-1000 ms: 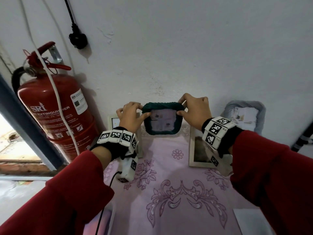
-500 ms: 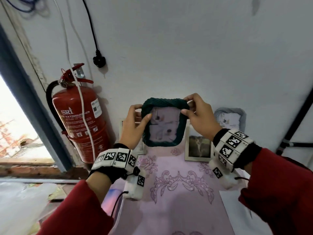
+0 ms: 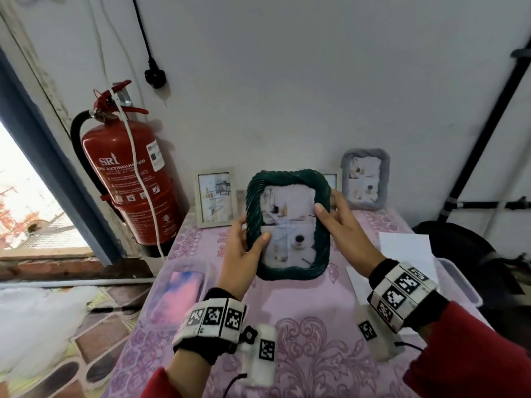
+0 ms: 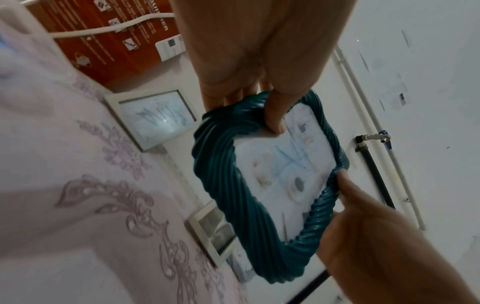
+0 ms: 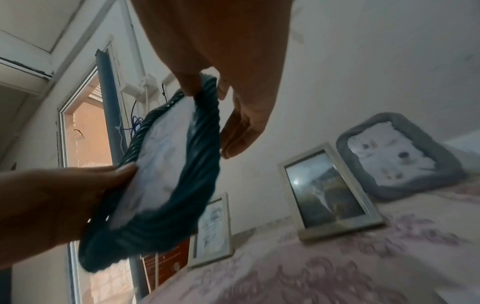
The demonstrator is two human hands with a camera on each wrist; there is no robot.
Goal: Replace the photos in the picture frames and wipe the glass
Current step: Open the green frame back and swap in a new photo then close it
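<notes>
A dark green rope-pattern picture frame [image 3: 287, 224] with a pale photo behind its glass hangs above the pink tablecloth, held by both hands. My left hand [image 3: 244, 254] grips its left edge, thumb on the glass and fingers behind [image 4: 272, 115]. My right hand [image 3: 339, 228] pinches the right edge, thumb in front [image 5: 192, 82]. Against the wall stand a white frame [image 3: 216, 196], a grey rope-pattern frame [image 3: 365, 179] and a white frame with a dark photo [image 5: 330, 191], mostly hidden in the head view.
A red fire extinguisher [image 3: 129, 182] hangs on the wall at left by a window. The pink floral tablecloth [image 3: 310, 326] covers the table. A pink-blue cloth in a clear container [image 3: 178, 294] lies at the left edge; white paper [image 3: 405, 254] lies at right.
Both hands have drawn the green frame away from the wall, toward me and lower over the table. The view has pulled back and tilted down.
</notes>
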